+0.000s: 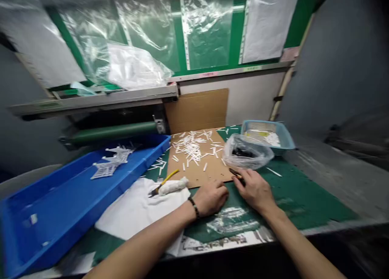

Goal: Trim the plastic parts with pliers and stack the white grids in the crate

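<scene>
The dark tool [236,174] lies in the fingers of the right hand [258,189], which are bent closed around it, its narrow end poking out beyond the thumb and index finger toward the upper left, over the near right corner of the flat cardboard sheet [196,179]. The left hand [210,198] rests just beside, knuckles up and fingers curled under at the sheet's near edge, so I cannot tell whether they grip anything; a dark bracelet [193,208] circles that wrist. Past the fingers, many white strips [192,147] are heaped loosely on the cardboard, with a few stray ones on the green table [306,194]. Just beyond the right hand sits a clear plastic bag [259,159] with something black inside, in front of a light blue basket [287,137]. To the left of the left hand, yellow-handled pliers [172,176] and a white roll [174,186] lie on a white cloth [130,210], and farther left a blue tray [69,198] holds white lattice pieces [114,161]
</scene>
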The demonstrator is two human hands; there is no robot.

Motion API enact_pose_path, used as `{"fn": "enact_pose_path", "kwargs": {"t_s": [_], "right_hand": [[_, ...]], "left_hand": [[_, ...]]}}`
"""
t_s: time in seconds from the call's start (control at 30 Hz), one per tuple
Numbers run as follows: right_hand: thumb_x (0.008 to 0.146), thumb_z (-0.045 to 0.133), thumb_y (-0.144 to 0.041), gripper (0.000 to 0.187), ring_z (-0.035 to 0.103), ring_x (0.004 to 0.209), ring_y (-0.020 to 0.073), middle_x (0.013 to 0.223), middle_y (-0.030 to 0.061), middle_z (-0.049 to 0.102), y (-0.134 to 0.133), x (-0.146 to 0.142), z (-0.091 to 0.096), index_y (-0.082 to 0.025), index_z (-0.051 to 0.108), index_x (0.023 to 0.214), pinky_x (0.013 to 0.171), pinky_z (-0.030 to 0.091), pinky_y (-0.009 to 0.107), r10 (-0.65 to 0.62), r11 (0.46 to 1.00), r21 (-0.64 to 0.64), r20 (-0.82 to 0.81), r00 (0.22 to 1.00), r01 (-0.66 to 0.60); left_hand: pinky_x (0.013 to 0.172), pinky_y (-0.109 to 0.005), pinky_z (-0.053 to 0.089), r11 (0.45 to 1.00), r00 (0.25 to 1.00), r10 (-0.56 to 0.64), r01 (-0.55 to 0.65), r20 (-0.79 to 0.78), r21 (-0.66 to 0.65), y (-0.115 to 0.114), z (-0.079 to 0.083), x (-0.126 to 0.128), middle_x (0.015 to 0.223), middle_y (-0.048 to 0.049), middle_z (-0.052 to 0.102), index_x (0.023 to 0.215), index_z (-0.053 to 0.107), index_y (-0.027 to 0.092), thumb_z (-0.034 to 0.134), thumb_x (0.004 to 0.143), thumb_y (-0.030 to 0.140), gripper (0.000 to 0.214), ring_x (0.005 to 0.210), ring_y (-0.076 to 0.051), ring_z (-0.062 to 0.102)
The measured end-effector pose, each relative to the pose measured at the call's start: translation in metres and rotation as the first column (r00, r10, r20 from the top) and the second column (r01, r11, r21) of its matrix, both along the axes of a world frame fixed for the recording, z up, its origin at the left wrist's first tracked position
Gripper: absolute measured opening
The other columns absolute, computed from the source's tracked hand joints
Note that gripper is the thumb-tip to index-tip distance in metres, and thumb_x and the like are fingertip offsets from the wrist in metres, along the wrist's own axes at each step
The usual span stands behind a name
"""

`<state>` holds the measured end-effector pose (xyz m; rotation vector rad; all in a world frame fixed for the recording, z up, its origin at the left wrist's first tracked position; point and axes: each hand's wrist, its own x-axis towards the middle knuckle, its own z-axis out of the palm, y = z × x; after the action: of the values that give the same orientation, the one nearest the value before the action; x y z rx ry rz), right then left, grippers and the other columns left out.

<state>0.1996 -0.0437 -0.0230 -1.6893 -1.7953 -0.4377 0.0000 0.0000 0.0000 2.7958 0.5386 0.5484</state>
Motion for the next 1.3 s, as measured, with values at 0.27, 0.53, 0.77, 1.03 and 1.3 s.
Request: {"fn": "enact_pose_path", "kwargs": {"t_s": [0.27, 0.53, 0.77, 1.03, 1.3], "right_hand": [[0.094, 0.051, -0.034, 0.021, 0.055, 0.086, 0.0220, 0.092, 0.0049, 0.061, -0.002, -0.001, 0.007, -0.021, 0.061, 0.107, 0.078, 0.040, 0.031, -0.028, 0.999, -0.036, -0.035, 0.999, 0.027], [0.095, 0.050, -0.035, 0.021, 0.055, 0.086, 0.0225, 0.091, 0.0050, 0.059, -0.002, 0.000, 0.007, -0.020, 0.060, 0.105, 0.077, 0.039, 0.031, -0.016, 0.999, -0.045, -0.044, 0.999, 0.014], [0.094, 0.052, -0.034, 0.019, 0.055, 0.088, 0.0226, 0.093, 0.0050, 0.058, -0.003, -0.001, 0.008, -0.021, 0.060, 0.105, 0.079, 0.039, 0.031, -0.023, 0.998, -0.056, -0.041, 0.999, 0.020], [0.094, 0.051, -0.034, 0.018, 0.054, 0.086, 0.0218, 0.089, 0.0046, 0.058, -0.005, -0.003, 0.012, -0.020, 0.060, 0.101, 0.077, 0.039, 0.031, -0.007, 0.999, -0.036, -0.043, 0.999, 0.006], [0.094, 0.051, -0.034, 0.019, 0.055, 0.089, 0.0220, 0.092, 0.0055, 0.059, -0.002, -0.001, 0.008, -0.020, 0.060, 0.105, 0.079, 0.040, 0.032, 0.009, 0.999, -0.041, -0.051, 0.999, -0.011]], "left_hand": [[0.089, -0.029, 0.045, 0.964, 0.988, 0.054, -0.014, 0.144, -0.264, 0.008, 0.011, -0.006, 0.102, -0.0070, 0.062, 0.102, 0.061, 0.019, 0.039, 0.095, 0.023, 0.023, 0.095, -0.017, 0.057], [0.087, -0.033, 0.045, 0.979, 0.993, 0.077, -0.092, -0.092, -0.181, 0.010, 0.020, -0.009, 0.101, -0.0084, 0.058, 0.108, 0.065, 0.020, 0.044, 0.092, 0.033, 0.029, 0.094, -0.021, 0.055], [0.081, -0.032, 0.045, 0.969, 0.979, 0.122, -0.153, -0.164, -0.193, 0.003, 0.025, -0.001, 0.094, -0.0061, 0.058, 0.091, 0.064, 0.020, 0.052, 0.085, 0.028, 0.016, 0.089, -0.020, 0.057], [0.079, -0.030, 0.043, 0.960, 0.981, 0.108, -0.145, -0.160, -0.239, 0.004, 0.039, 0.002, 0.087, -0.0039, 0.064, 0.086, 0.061, 0.020, 0.048, 0.080, 0.019, 0.014, 0.085, -0.020, 0.058], [0.076, -0.028, 0.045, 0.891, 0.989, 0.144, -0.144, -0.034, -0.431, 0.021, 0.041, 0.005, 0.092, -0.0026, 0.067, 0.097, 0.063, 0.022, 0.044, 0.084, 0.021, 0.023, 0.084, -0.018, 0.060]]}}
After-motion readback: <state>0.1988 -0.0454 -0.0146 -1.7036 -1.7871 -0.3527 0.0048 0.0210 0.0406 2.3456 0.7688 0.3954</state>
